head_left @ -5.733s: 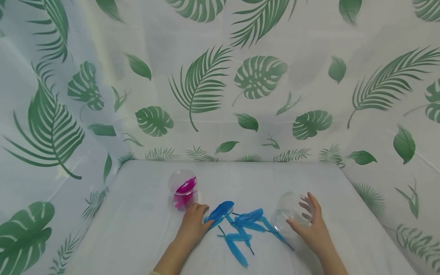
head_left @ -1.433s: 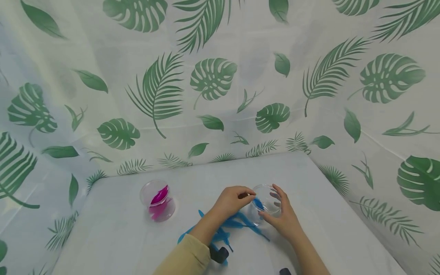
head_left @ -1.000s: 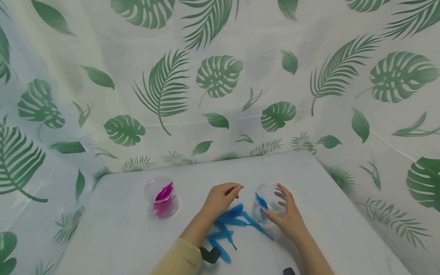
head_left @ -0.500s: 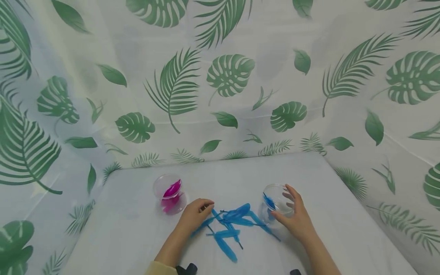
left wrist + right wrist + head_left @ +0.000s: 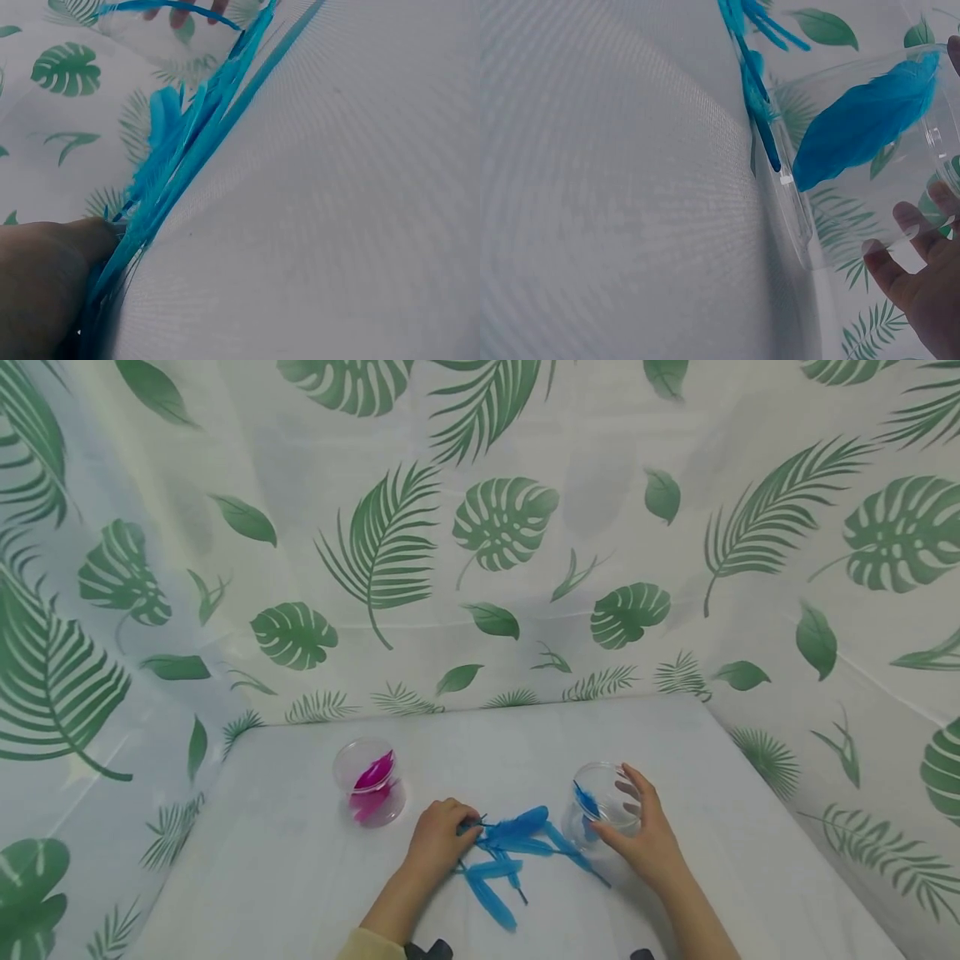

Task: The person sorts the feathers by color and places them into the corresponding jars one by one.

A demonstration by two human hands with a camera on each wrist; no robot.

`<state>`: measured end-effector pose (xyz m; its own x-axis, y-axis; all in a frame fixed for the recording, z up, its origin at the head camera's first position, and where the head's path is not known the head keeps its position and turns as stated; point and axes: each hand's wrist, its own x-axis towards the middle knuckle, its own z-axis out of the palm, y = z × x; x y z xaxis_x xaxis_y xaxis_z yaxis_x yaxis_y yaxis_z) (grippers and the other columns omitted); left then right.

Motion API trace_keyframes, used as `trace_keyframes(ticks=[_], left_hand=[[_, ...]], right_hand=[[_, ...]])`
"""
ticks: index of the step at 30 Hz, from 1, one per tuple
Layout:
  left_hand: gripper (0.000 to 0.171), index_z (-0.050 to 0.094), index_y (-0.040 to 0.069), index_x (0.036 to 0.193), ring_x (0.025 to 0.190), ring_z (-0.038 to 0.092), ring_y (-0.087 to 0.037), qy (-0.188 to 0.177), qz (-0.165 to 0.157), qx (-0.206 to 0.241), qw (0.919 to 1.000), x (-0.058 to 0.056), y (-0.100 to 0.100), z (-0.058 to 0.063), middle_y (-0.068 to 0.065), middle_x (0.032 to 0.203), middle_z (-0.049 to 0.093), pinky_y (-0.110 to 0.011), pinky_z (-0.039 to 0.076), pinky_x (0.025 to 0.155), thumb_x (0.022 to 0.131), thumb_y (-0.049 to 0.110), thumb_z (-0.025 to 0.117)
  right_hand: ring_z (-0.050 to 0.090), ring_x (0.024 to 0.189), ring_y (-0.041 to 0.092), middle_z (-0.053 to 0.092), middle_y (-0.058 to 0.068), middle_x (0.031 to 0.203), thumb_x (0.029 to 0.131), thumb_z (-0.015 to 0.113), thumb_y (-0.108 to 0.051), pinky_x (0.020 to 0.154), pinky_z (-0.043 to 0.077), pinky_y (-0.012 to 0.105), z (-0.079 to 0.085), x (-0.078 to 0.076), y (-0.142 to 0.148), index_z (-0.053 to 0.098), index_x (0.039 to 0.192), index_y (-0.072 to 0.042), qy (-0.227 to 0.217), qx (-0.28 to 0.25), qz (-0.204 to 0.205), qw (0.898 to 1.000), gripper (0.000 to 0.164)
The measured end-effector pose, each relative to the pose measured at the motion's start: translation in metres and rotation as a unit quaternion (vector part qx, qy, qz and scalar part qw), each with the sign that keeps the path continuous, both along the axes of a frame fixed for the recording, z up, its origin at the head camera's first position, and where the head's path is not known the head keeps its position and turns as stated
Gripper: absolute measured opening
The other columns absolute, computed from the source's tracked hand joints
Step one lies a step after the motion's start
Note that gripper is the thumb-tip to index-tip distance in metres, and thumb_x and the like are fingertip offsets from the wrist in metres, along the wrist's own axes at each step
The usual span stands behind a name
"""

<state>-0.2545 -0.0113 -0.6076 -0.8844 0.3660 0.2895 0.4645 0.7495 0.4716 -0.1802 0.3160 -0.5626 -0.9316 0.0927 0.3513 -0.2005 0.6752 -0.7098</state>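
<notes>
In the head view my left hand (image 5: 437,839) is at the left end of several loose blue feathers (image 5: 521,831) on the white table. Its thumb and fingers pinch a blue feather (image 5: 469,825), mostly covered by the hand. The left wrist view shows the thumb against the feathers' lower end. My right hand (image 5: 649,832) holds a clear plastic cup (image 5: 613,812) standing on the table, fingers behind it and thumb in front. One blue feather (image 5: 870,124) leans inside that cup, plainly seen in the right wrist view.
A second clear cup (image 5: 347,768) with magenta feathers (image 5: 374,773) inside stands to the left, beyond my left hand. The white table (image 5: 285,860) ends at a leaf-printed curtain (image 5: 420,660) behind and at both sides. One loose feather's quill reaches near the right cup's base.
My left hand let go of a blue feather in the right cup, drew back left to the loose feathers and now pinches another. The right hand stays on its cup.
</notes>
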Motion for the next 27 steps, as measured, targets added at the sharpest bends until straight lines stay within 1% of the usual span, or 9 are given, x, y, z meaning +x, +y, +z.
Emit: trace_keyframes(ticks=[5, 11, 14, 18, 19, 21, 24, 25, 27], left_hand=[[0.012, 0.075, 0.026, 0.097, 0.082, 0.056, -0.007, -0.001, -0.006, 0.026, 0.9996, -0.001, -0.002, 0.0, 0.013, 0.087, 0.067, -0.027, 0.048, 0.074, 0.087, 0.033, 0.075], [0.014, 0.076, 0.027, 0.098, 0.081, 0.056, -0.006, -0.029, 0.001, 0.044, 0.9986, -0.001, -0.002, 0.002, 0.014, 0.086, 0.068, -0.026, 0.049, 0.074, 0.09, 0.036, 0.071], [0.015, 0.076, 0.027, 0.1, 0.08, 0.054, -0.005, -0.055, 0.014, 0.067, 0.9962, -0.002, -0.001, 0.004, 0.015, 0.084, 0.066, -0.026, 0.049, 0.073, 0.091, 0.036, 0.069], [0.018, 0.075, 0.027, 0.104, 0.082, 0.053, -0.006, -0.104, 0.027, 0.119, 0.9871, -0.003, 0.002, 0.014, 0.014, 0.086, 0.063, -0.025, 0.049, 0.074, 0.093, 0.039, 0.067], [0.019, 0.074, 0.028, 0.105, 0.083, 0.053, -0.006, -0.122, 0.031, 0.134, 0.9829, -0.003, 0.003, 0.018, 0.013, 0.087, 0.062, -0.025, 0.049, 0.075, 0.093, 0.041, 0.067], [0.022, 0.074, 0.029, 0.107, 0.086, 0.055, -0.009, -0.157, 0.031, 0.169, 0.9724, -0.005, 0.006, 0.028, 0.011, 0.09, 0.063, -0.026, 0.05, 0.076, 0.092, 0.045, 0.066], [0.027, 0.073, 0.032, 0.107, 0.093, 0.057, -0.012, -0.205, 0.038, 0.229, 0.9509, -0.009, 0.011, 0.044, 0.011, 0.097, 0.067, -0.027, 0.053, 0.081, 0.09, 0.052, 0.067], [0.028, 0.072, 0.032, 0.107, 0.095, 0.059, -0.013, -0.218, 0.04, 0.251, 0.9421, -0.011, 0.012, 0.049, 0.01, 0.099, 0.068, -0.029, 0.054, 0.084, 0.089, 0.053, 0.067], [0.03, 0.072, 0.032, 0.107, 0.098, 0.062, -0.014, -0.233, 0.044, 0.286, 0.9284, -0.016, 0.016, 0.059, 0.009, 0.1, 0.07, -0.032, 0.056, 0.089, 0.088, 0.054, 0.068]], right_hand=[[0.047, 0.134, 0.029, 0.033, 0.008, 0.157, 0.078, 0.085, -0.029, 0.097, 0.041, 0.013, 0.001, 0.0, 0.0, 0.014, 0.157, -0.036, -0.008, 0.0, -0.005, 1.0, 0.107], [0.047, 0.134, 0.028, 0.034, 0.008, 0.157, 0.078, 0.085, -0.029, 0.097, 0.041, 0.014, 0.001, 0.001, 0.0, 0.015, 0.157, -0.033, -0.015, 0.0, -0.007, 1.0, 0.106], [0.047, 0.134, 0.029, 0.034, 0.008, 0.156, 0.078, 0.085, -0.03, 0.099, 0.044, 0.023, 0.002, 0.001, 0.0, 0.017, 0.158, -0.028, -0.018, -0.001, -0.008, 1.0, 0.105], [0.047, 0.134, 0.03, 0.034, 0.008, 0.156, 0.078, 0.085, -0.031, 0.099, 0.046, 0.039, 0.002, 0.001, 0.0, 0.017, 0.158, -0.026, -0.02, 0.001, -0.01, 1.0, 0.104], [0.047, 0.134, 0.03, 0.034, 0.008, 0.156, 0.078, 0.085, -0.031, 0.099, 0.046, 0.04, 0.003, 0.001, 0.0, 0.017, 0.158, -0.028, -0.021, 0.001, -0.011, 1.0, 0.105], [0.047, 0.134, 0.029, 0.034, 0.008, 0.157, 0.078, 0.085, -0.031, 0.1, 0.046, 0.034, 0.003, 0.001, 0.0, 0.017, 0.157, -0.031, -0.02, -0.001, -0.01, 1.0, 0.104], [0.047, 0.134, 0.03, 0.034, 0.007, 0.157, 0.079, 0.085, -0.03, 0.099, 0.044, 0.025, 0.003, 0.001, 0.0, 0.016, 0.156, -0.036, -0.019, -0.004, -0.008, 1.0, 0.104], [0.047, 0.134, 0.03, 0.034, 0.008, 0.157, 0.079, 0.085, -0.03, 0.099, 0.044, 0.025, 0.003, 0.001, 0.0, 0.016, 0.156, -0.037, -0.019, -0.005, -0.007, 1.0, 0.104], [0.047, 0.134, 0.031, 0.034, 0.008, 0.156, 0.079, 0.084, -0.03, 0.101, 0.046, 0.032, 0.002, 0.0, -0.001, 0.015, 0.156, -0.038, -0.019, -0.008, -0.004, 1.0, 0.104]])
